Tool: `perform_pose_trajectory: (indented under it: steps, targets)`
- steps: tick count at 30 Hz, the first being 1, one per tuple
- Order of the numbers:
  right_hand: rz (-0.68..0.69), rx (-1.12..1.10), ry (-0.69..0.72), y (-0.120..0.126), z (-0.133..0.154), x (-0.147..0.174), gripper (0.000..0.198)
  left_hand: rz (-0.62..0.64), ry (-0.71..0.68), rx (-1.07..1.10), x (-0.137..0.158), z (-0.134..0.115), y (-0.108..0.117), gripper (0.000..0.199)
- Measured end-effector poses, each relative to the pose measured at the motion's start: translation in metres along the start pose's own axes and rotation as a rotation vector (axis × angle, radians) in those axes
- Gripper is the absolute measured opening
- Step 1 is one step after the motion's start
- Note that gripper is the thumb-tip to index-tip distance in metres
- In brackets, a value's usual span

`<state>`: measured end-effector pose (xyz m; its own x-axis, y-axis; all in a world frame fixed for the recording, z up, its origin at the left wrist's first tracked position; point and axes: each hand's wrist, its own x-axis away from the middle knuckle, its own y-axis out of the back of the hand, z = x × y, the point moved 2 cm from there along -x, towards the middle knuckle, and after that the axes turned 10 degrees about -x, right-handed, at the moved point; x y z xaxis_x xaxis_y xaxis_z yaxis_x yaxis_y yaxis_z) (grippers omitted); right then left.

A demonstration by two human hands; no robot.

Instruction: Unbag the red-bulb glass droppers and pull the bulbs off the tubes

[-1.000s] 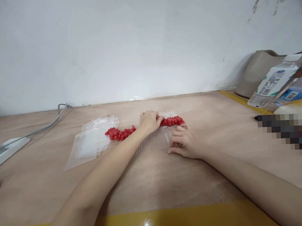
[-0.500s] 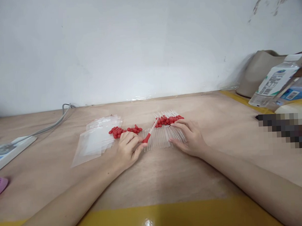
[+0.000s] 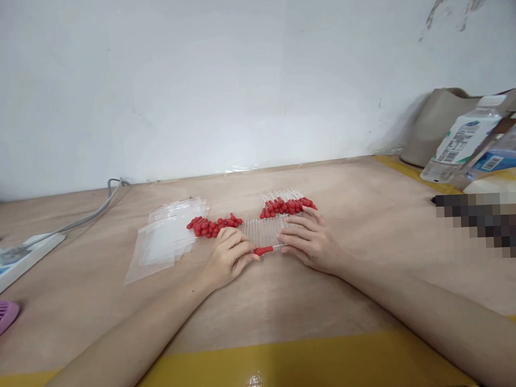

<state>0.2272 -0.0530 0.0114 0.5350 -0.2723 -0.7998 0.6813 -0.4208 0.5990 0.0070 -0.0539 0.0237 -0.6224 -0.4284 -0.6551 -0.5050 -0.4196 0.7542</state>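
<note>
My left hand [image 3: 230, 254] pinches a red rubber bulb [image 3: 264, 250] between thumb and fingers. A thin clear tube [image 3: 278, 247] runs from the bulb to my right hand [image 3: 309, 240], whose thumb and fingers close on its other end. Just beyond lies a row of clear tubes [image 3: 259, 232], partly covered by my right fingers. Behind that row rests a group of red-bulbed droppers [image 3: 287, 206], their pale, thin ends pointing toward the wall. Loose red bulbs [image 3: 212, 227] form a small heap beyond my left hand.
Overlapping clear plastic bags [image 3: 161, 243] lie left of the bulbs. A power strip [image 3: 25, 263] with a grey cable [image 3: 88, 215] and a purple slotted object [image 3: 2, 319] are at far left. A plastic bottle [image 3: 463, 139] leans by a beige container [image 3: 428, 129] at right.
The dropper in my left hand has swung from slanting up and away to lying level toward the right. My right hand has moved left and closed on its tube end.
</note>
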Motion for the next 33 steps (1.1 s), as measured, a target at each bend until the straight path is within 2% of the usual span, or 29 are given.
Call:
perform_pose_trajectory:
  steps: [4,6,11,14,22,26,33]
  targets:
    - [0.005,-0.019,-0.004,-0.002,0.002,-0.001,0.01,0.063,0.081,0.063,-0.005,-0.008,-0.002,0.047]
    - [0.002,-0.026,0.0,-0.003,0.004,-0.001,0.01,0.048,0.053,0.046,-0.008,-0.013,-0.005,0.052]
    - [0.001,-0.043,0.014,-0.006,0.008,-0.002,0.01,-0.047,-0.141,-0.087,-0.013,-0.019,-0.013,0.027]
    - [0.012,-0.052,0.012,-0.007,0.008,-0.002,0.01,-0.098,-0.221,-0.193,-0.013,-0.021,-0.014,0.019]
    - [0.054,-0.084,0.008,-0.009,0.009,-0.004,0.02,-0.155,-0.27,-0.25,-0.013,-0.023,-0.014,0.015]
    - [0.037,-0.111,0.052,-0.012,0.01,-0.004,0.017,-0.159,-0.272,-0.257,-0.013,-0.024,-0.014,0.016]
    - [0.012,-0.137,0.111,-0.012,0.01,-0.005,0.013,-0.093,-0.238,-0.251,-0.013,-0.024,-0.014,0.01]
